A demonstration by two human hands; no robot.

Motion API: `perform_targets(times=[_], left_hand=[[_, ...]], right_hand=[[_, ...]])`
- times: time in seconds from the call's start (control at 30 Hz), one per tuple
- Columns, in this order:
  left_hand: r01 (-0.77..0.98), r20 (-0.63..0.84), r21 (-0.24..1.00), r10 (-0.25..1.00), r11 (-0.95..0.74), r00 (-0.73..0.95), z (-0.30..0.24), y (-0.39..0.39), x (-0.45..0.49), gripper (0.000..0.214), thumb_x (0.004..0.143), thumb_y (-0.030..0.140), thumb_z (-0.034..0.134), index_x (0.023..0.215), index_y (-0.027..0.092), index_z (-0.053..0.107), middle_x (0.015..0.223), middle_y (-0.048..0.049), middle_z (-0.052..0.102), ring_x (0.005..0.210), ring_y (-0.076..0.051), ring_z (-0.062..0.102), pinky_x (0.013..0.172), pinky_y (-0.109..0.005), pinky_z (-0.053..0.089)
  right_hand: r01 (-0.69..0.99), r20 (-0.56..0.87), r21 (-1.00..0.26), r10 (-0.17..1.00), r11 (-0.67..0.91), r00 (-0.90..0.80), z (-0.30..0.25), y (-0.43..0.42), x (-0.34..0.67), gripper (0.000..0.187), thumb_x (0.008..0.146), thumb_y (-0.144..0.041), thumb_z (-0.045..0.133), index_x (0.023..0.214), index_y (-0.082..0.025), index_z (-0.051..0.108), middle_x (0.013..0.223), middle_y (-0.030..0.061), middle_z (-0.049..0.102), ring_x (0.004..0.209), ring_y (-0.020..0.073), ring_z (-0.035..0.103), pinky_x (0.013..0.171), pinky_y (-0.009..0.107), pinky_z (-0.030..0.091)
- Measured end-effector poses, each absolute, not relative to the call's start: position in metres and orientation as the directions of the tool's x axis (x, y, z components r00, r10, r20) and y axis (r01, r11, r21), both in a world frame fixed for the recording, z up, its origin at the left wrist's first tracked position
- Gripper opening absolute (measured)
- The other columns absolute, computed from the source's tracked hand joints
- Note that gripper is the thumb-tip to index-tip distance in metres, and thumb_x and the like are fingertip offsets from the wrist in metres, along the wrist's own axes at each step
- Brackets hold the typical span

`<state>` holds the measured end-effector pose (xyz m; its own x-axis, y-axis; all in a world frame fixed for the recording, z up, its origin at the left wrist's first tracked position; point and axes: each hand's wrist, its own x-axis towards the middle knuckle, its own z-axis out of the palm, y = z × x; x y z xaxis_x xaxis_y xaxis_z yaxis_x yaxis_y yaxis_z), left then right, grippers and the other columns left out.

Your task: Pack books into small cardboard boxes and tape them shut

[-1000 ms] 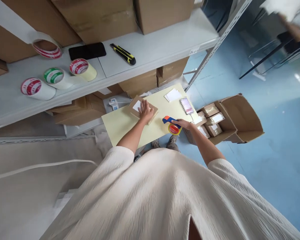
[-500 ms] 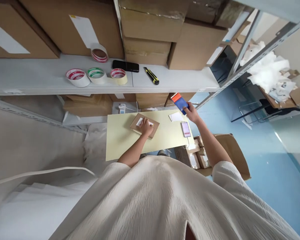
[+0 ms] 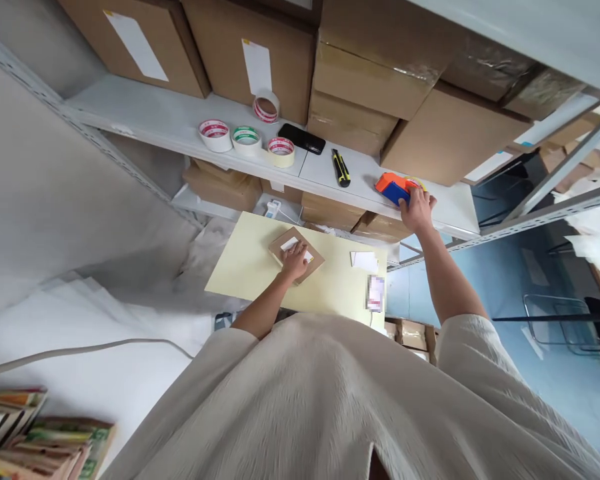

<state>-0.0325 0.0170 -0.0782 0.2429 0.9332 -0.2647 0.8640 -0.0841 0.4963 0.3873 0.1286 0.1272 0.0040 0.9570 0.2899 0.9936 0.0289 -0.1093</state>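
My left hand (image 3: 295, 260) lies flat, fingers spread, on a small flat cardboard parcel (image 3: 297, 254) with a white label, which rests on a pale yellow table top (image 3: 245, 267). My right hand (image 3: 417, 208) reaches up to the white shelf (image 3: 190, 123) and is wrapped round an orange and blue tape dispenser (image 3: 393, 187) that sits on the shelf's right part. A yellow and black utility knife (image 3: 341, 167) lies on the shelf just left of the dispenser.
Several tape rolls (image 3: 247, 139) and a black phone (image 3: 302, 139) lie on the shelf, with large cardboard boxes (image 3: 380, 73) behind. White cards (image 3: 365, 261) and another phone (image 3: 375, 293) lie on the table. An open carton (image 3: 410, 333) stands on the floor. Books (image 3: 40, 433) are stacked at lower left.
My right hand has carried the tape dispenser up from the table's right edge to the shelf. My left hand has stayed on the parcel. The view has tilted upward.
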Motion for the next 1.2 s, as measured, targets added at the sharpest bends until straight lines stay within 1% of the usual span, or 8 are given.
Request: perform_targets(times=[0.2, 0.37, 0.47, 0.53, 0.63, 0.73, 0.93, 1.2], left_hand=[[0.889, -0.27, 0.454, 0.944, -0.05, 0.191, -0.081, 0.009, -0.025, 0.079, 0.105, 0.021, 0.051, 0.185, 0.024, 0.049, 0.197, -0.0145, 0.038, 0.185, -0.033, 0.032, 0.149, -0.06, 0.028], [0.925, -0.289, 0.379, 0.944, -0.039, 0.158, -0.081, 0.003, -0.024, 0.073, 0.11, 0.023, 0.051, 0.183, 0.026, 0.049, 0.197, -0.0149, 0.038, 0.183, -0.036, 0.034, 0.145, -0.063, 0.033], [0.935, -0.299, 0.352, 0.942, -0.042, 0.155, -0.077, 0.008, -0.028, 0.071, 0.109, 0.024, 0.057, 0.179, 0.028, 0.053, 0.192, -0.0149, 0.046, 0.177, -0.039, 0.041, 0.14, -0.063, 0.04], [0.933, -0.319, 0.36, 0.937, -0.016, 0.14, -0.072, 0.017, -0.034, 0.069, 0.109, 0.025, 0.058, 0.178, 0.03, 0.054, 0.187, -0.0151, 0.053, 0.173, -0.041, 0.046, 0.139, -0.063, 0.043], [0.921, -0.33, 0.388, 0.94, 0.046, 0.092, -0.066, 0.038, -0.049, 0.066, 0.111, 0.026, 0.056, 0.177, 0.031, 0.055, 0.186, -0.0158, 0.052, 0.171, -0.041, 0.048, 0.139, -0.062, 0.043], [0.904, -0.293, 0.427, 0.95, 0.03, 0.107, -0.063, 0.058, -0.069, 0.066, 0.111, 0.026, 0.058, 0.177, 0.028, 0.054, 0.192, -0.0172, 0.042, 0.175, -0.041, 0.042, 0.14, -0.06, 0.041], [0.846, -0.363, 0.526, 0.922, 0.082, 0.137, -0.064, 0.085, -0.097, 0.067, 0.118, 0.038, 0.046, 0.183, 0.019, 0.046, 0.193, -0.0233, 0.043, 0.175, -0.043, 0.046, 0.14, -0.062, 0.04], [0.764, -0.409, 0.625, 0.9, 0.158, 0.148, -0.065, 0.087, -0.122, 0.071, 0.118, 0.047, 0.053, 0.183, 0.019, 0.044, 0.176, -0.0275, 0.062, 0.163, -0.043, 0.061, 0.136, -0.056, 0.046]], right_hand=[[0.985, 0.37, -0.147, 0.929, 0.085, -0.025, 0.116, 0.134, 0.395, 0.064, 0.114, -0.049, 0.044, 0.168, -0.019, 0.059, 0.16, 0.0289, 0.064, 0.148, 0.0505, 0.053, 0.123, 0.078, 0.038], [0.874, 0.413, -0.424, 0.909, 0.237, -0.046, 0.062, 0.082, 0.345, 0.054, 0.116, -0.054, 0.049, 0.156, -0.024, 0.069, 0.157, 0.0236, 0.067, 0.151, 0.0476, 0.055, 0.127, 0.076, 0.041], [0.685, 0.212, -0.702, 0.975, 0.196, -0.062, 0.002, 0.034, 0.287, 0.045, 0.11, -0.06, 0.058, 0.135, -0.026, 0.076, 0.14, 0.0191, 0.075, 0.135, 0.0407, 0.067, 0.123, 0.068, 0.053], [0.529, -0.08, -0.846, 0.997, -0.069, 0.001, -0.034, 0.006, 0.248, 0.047, 0.103, -0.065, 0.067, 0.128, -0.027, 0.077, 0.134, 0.0172, 0.078, 0.12, 0.0356, 0.074, 0.114, 0.06, 0.062], [0.252, -0.521, -0.811, 0.848, -0.528, 0.101, -0.067, -0.02, 0.206, 0.054, 0.091, -0.069, 0.079, 0.13, -0.031, 0.078, 0.126, 0.0124, 0.082, 0.114, 0.0338, 0.077, 0.104, 0.054, 0.066], [0.06, -0.671, -0.73, 0.731, -0.681, 0.124, -0.077, -0.026, 0.183, 0.063, 0.086, -0.064, 0.084, 0.142, -0.036, 0.076, 0.14, 0.0107, 0.081, 0.122, 0.0321, 0.077, 0.108, 0.05, 0.065], [-0.007, -0.736, -0.666, 0.656, -0.746, 0.165, -0.08, -0.018, 0.152, 0.074, 0.094, -0.07, 0.075, 0.163, -0.043, 0.067, 0.168, 0.0106, 0.069, 0.137, 0.0319, 0.074, 0.113, 0.049, 0.062], [0.004, -0.648, -0.737, 0.709, -0.676, 0.278, -0.086, -0.023, 0.127, 0.068, 0.085, -0.077, 0.077, 0.138, -0.035, 0.077, 0.144, 0.0127, 0.079, 0.124, 0.033, 0.074, 0.102, 0.047, 0.061]])
